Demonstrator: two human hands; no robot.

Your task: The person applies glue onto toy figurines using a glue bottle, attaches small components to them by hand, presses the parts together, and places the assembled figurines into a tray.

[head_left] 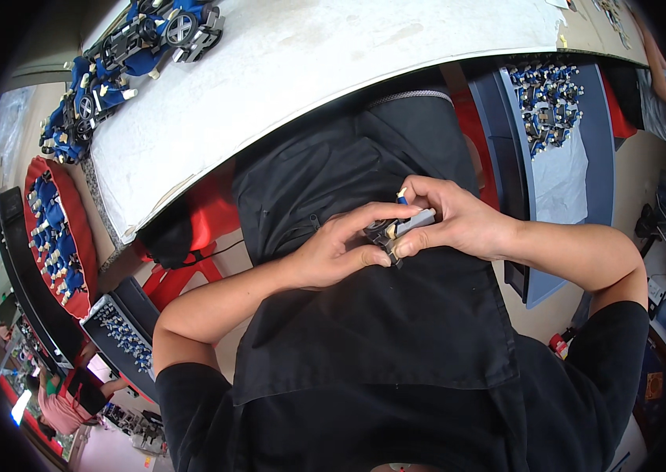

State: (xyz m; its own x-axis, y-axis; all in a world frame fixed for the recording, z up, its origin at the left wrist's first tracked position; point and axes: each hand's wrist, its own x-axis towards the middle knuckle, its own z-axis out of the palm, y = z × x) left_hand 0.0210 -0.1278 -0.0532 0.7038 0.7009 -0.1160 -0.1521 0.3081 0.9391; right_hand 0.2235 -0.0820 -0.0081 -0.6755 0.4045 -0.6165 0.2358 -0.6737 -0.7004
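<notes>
Above the black apron [372,330] on my lap, both hands hold one small grey and black plastic toy piece [415,223] with cream and blue bits. My left hand [329,250] pinches its left end between thumb and fingers. From the other side, my right hand [463,223] grips it, thumb along the lower edge and fingers curled at the top. A blue part with a cream tip pokes up beside the right fingers. Fingers cover much of the piece, so its full shape is hidden.
Ahead lies a white-covered table [285,67], with blue and grey wheeled toys [140,47] piled at its left end. A blue-grey tray [596,173] at right holds many small pieces. A red container [85,236] and another tray [140,311] stand left. A person [73,397] is farther off.
</notes>
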